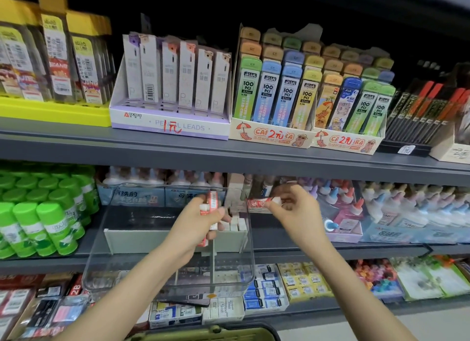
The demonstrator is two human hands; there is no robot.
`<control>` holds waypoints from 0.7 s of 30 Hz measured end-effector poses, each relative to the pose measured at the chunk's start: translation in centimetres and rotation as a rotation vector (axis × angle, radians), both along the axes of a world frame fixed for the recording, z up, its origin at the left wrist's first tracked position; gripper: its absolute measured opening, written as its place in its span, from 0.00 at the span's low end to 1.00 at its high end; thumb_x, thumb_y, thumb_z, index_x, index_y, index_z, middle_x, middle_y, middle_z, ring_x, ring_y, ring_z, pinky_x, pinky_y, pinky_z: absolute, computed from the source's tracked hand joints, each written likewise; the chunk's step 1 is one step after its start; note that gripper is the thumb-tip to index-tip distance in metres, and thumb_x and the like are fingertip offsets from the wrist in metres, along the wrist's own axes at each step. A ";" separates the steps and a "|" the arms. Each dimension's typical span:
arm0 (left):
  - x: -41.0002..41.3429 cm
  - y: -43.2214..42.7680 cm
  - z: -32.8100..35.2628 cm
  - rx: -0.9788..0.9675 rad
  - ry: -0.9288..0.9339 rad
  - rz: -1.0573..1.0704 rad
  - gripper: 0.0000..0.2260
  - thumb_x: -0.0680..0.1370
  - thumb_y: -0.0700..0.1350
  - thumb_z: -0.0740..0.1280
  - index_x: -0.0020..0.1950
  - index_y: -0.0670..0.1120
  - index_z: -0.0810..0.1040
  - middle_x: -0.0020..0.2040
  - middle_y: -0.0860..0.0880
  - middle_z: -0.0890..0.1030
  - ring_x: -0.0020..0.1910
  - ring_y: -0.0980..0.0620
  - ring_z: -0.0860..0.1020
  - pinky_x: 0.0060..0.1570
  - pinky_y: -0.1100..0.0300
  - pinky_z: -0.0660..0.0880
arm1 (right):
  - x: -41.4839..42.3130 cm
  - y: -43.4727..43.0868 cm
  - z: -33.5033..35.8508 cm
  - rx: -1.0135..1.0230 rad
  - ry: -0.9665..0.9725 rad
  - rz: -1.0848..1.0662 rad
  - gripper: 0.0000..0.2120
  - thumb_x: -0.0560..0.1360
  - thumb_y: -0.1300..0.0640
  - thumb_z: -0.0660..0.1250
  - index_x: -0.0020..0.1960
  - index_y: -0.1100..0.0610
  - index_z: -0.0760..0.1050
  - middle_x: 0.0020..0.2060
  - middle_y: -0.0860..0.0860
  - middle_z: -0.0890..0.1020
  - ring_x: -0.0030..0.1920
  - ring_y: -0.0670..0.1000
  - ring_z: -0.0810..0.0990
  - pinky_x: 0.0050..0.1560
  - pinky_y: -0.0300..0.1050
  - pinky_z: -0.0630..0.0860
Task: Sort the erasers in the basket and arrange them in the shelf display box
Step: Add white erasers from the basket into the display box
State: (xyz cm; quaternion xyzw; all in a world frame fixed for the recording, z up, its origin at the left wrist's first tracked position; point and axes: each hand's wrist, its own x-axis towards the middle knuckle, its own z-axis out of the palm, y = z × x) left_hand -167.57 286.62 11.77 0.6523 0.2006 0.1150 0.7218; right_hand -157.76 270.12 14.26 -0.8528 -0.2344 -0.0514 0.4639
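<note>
Head view, basket (203, 333) cut off, erasers (256, 204) blurred

The clear plastic display box (142, 272) sits on the middle shelf, with its front sticking out past the edge. A grey wall splits it inside. A short row of white erasers (235, 225) stands on end behind that wall, at the right side. More red-and-white erasers (211, 204) stand upright in the left hand (201, 226). One red-and-white eraser (259, 203) lies sideways in the right hand (292, 211). The green basket (211, 334) is at the very bottom, with only its rim showing.
</note>
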 end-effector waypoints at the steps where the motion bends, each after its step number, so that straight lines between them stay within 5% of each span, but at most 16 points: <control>1: 0.0 0.3 0.0 0.007 0.004 0.013 0.06 0.79 0.39 0.64 0.55 0.43 0.70 0.43 0.46 0.83 0.31 0.56 0.74 0.27 0.63 0.65 | 0.3 0.3 0.1 -0.022 -0.012 -0.002 0.10 0.71 0.58 0.73 0.48 0.54 0.74 0.42 0.49 0.81 0.40 0.50 0.78 0.44 0.44 0.77; 5: 0.5 0.9 -0.1 0.173 0.028 -0.011 0.05 0.79 0.41 0.63 0.54 0.43 0.73 0.41 0.46 0.83 0.24 0.56 0.71 0.24 0.64 0.65 | 0.5 2.0 -0.5 -0.119 -0.040 0.074 0.11 0.73 0.60 0.70 0.54 0.54 0.72 0.47 0.48 0.80 0.48 0.50 0.78 0.48 0.39 0.73; 10: 1.9 0.9 0.1 0.325 0.030 -0.100 0.09 0.79 0.42 0.63 0.59 0.48 0.71 0.36 0.49 0.79 0.21 0.63 0.71 0.22 0.70 0.64 | 0.6 3.4 -0.7 -0.379 -0.224 0.115 0.16 0.77 0.65 0.62 0.64 0.61 0.68 0.61 0.59 0.73 0.61 0.58 0.71 0.56 0.42 0.67; 15: 3.5 1.3 0.6 0.267 0.116 -0.183 0.16 0.79 0.41 0.63 0.67 0.47 0.69 0.40 0.49 0.74 0.33 0.55 0.74 0.21 0.71 0.63 | 0.8 4.5 -1.2 -0.531 -0.253 0.219 0.23 0.74 0.70 0.58 0.68 0.58 0.65 0.61 0.58 0.70 0.61 0.59 0.71 0.57 0.43 0.67; 21: 3.9 2.2 1.1 0.472 0.271 -0.389 0.10 0.80 0.47 0.61 0.61 0.50 0.70 0.34 0.54 0.73 0.20 0.63 0.68 0.19 0.72 0.59 | 1.6 4.9 -1.1 -0.554 -0.227 0.255 0.25 0.72 0.72 0.58 0.67 0.58 0.66 0.58 0.58 0.71 0.57 0.57 0.73 0.58 0.46 0.71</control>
